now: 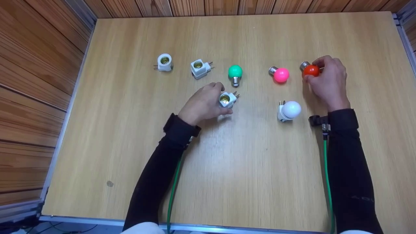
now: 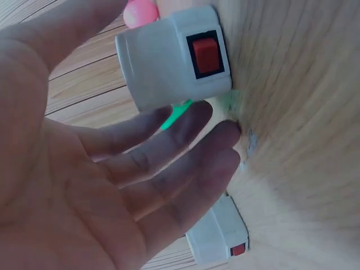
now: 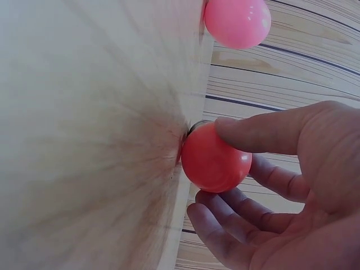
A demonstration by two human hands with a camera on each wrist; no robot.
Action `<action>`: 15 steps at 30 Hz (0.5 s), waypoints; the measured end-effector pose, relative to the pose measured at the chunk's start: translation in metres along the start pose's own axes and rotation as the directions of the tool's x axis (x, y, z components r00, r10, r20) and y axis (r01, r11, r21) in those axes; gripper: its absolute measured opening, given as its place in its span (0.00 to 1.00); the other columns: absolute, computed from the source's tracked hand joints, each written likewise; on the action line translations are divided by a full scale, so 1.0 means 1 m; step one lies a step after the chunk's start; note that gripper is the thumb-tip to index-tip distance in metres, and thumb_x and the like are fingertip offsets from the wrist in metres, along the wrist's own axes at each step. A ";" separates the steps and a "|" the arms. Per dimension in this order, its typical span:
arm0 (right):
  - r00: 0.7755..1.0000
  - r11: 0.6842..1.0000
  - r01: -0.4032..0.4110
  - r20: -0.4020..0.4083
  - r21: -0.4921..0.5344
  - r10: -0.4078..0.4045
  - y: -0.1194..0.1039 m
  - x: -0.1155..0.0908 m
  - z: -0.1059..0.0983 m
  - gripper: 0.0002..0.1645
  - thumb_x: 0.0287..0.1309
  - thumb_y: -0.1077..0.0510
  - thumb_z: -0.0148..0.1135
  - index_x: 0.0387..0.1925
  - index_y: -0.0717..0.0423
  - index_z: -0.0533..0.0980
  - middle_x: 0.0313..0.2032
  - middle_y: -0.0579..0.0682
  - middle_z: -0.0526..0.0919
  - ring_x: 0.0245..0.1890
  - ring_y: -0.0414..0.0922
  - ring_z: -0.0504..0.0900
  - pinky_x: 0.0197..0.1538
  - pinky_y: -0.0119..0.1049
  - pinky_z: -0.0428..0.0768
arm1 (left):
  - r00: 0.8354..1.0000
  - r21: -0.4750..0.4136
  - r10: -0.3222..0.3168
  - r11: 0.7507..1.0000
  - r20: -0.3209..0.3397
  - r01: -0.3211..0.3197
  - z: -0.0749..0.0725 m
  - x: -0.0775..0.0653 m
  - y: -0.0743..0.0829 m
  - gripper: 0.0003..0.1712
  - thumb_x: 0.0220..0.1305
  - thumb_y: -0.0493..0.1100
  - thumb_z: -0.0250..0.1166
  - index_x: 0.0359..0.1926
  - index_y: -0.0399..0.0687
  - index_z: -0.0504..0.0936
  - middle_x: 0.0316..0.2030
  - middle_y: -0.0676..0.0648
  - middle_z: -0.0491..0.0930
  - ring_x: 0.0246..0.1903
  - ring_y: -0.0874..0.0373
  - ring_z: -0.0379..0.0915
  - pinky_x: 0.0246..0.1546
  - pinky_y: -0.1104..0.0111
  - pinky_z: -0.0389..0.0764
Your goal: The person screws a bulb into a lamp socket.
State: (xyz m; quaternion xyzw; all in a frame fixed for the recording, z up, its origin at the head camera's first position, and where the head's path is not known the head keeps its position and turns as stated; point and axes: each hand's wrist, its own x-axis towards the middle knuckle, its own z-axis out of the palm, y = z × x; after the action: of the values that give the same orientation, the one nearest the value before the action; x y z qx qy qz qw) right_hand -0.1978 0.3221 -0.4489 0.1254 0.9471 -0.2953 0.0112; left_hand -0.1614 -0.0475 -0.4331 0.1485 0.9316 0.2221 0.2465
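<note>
My left hand point(image 1: 204, 102) is around a white plug-in lamp socket point(image 1: 227, 100), its thumb on the near side and its loosely extended fingers on the far side. A red rocker switch point(image 2: 206, 55) shows on that socket in the left wrist view, and its metal prongs point right in the head view. At the right, my right hand point(image 1: 330, 79) holds a red light bulb point(image 1: 311, 71) between thumb and fingers. The bulb lies on its side with its metal screw base toward the far left. In the right wrist view the thumb presses on the red globe point(image 3: 216, 160).
Two white sockets, one round point(image 1: 164, 62) and one squarish point(image 1: 200, 69), stand at the back left. Between the hands lie a green bulb point(image 1: 235, 71) and a pink bulb point(image 1: 281, 75). A socket with a white bulb point(image 1: 291, 109) stands left of my right wrist.
</note>
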 end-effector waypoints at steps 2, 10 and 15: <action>1.000 1.000 -0.011 0.009 -0.002 0.011 0.000 0.000 -0.001 0.34 0.69 0.58 0.65 0.73 0.61 0.69 0.69 0.66 0.72 0.68 0.61 0.69 0.73 0.55 0.73 | 1.000 0.008 -0.012 1.000 0.001 0.012 0.001 0.002 0.002 0.44 0.62 0.61 0.77 0.71 0.47 0.70 0.58 0.49 0.78 0.54 0.58 0.76 0.61 0.62 0.84; 1.000 1.000 -0.004 0.012 -0.004 0.005 -0.001 -0.001 0.000 0.34 0.69 0.59 0.64 0.73 0.62 0.69 0.69 0.67 0.72 0.69 0.63 0.69 0.73 0.57 0.73 | 0.999 0.034 -0.041 0.999 0.010 0.041 0.003 0.003 0.003 0.39 0.65 0.55 0.77 0.69 0.43 0.73 0.56 0.48 0.79 0.53 0.58 0.78 0.59 0.64 0.86; 1.000 1.000 -0.008 0.011 0.002 0.008 0.000 0.000 0.000 0.34 0.70 0.58 0.64 0.73 0.61 0.68 0.69 0.66 0.71 0.68 0.62 0.68 0.73 0.57 0.74 | 1.000 0.022 -0.015 1.000 -0.003 0.015 0.002 0.004 0.003 0.36 0.66 0.51 0.76 0.67 0.42 0.74 0.56 0.47 0.81 0.52 0.57 0.79 0.59 0.64 0.87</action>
State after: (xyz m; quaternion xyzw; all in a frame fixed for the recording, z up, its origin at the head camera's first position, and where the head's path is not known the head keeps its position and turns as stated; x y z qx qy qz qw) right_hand -0.1977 0.3219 -0.4483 0.1275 0.9462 -0.2969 0.0172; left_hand -0.1634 -0.0429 -0.4345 0.1438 0.9354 0.2101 0.2455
